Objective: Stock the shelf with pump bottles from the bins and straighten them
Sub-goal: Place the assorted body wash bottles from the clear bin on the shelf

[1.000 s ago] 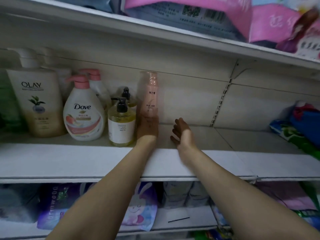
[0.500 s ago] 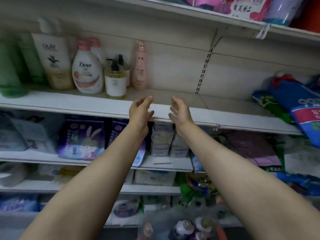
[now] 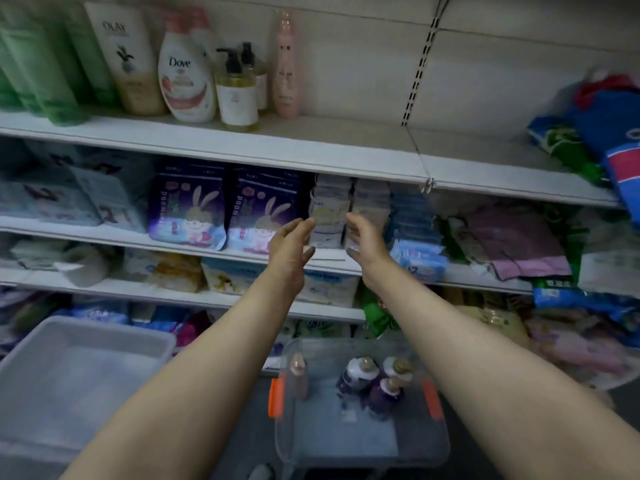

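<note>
1. The white metal top shelf (image 3: 311,150) carries, left to right, green bottles (image 3: 38,71), a beige Olay pump bottle (image 3: 130,64), a white Dove bottle (image 3: 185,77), two amber black-pump bottles (image 3: 237,95) and a tall pink bottle (image 3: 286,67).
2. Blue packets (image 3: 602,133) lie at its right end.

On the top shelf in front of you, "OLAY" reads across the tall cream bottle (image 3: 126,60) and "Dove" across the white pink-capped bottle (image 3: 183,74) beside it. One shelf down, two purple rabbit packs (image 3: 188,206) carry vertical lettering, possibly "DOOMU", too blurred to confirm.
</note>
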A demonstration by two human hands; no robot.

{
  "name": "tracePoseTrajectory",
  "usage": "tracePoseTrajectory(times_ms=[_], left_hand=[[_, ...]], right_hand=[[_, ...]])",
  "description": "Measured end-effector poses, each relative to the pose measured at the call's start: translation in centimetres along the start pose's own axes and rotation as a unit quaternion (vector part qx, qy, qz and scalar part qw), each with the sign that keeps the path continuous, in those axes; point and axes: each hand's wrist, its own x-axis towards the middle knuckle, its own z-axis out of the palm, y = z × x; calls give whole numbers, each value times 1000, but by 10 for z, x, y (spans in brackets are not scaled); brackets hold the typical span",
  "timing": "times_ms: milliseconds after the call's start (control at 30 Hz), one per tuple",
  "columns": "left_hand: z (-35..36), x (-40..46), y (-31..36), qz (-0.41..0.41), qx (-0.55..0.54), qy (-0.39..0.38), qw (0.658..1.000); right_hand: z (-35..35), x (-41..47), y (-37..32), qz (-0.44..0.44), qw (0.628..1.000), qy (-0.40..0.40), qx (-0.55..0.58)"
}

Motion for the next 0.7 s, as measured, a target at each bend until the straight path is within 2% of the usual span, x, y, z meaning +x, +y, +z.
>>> tracePoseTrajectory(times_ms=[467,700], left_hand=[[-106,-2,-149,-121,105,103,982],[-147,13,-238,-168,211,97,958]], right_hand=[[-30,-10,169,186,981,35,-42],[-33,-8,250,297,953,49,-36]])
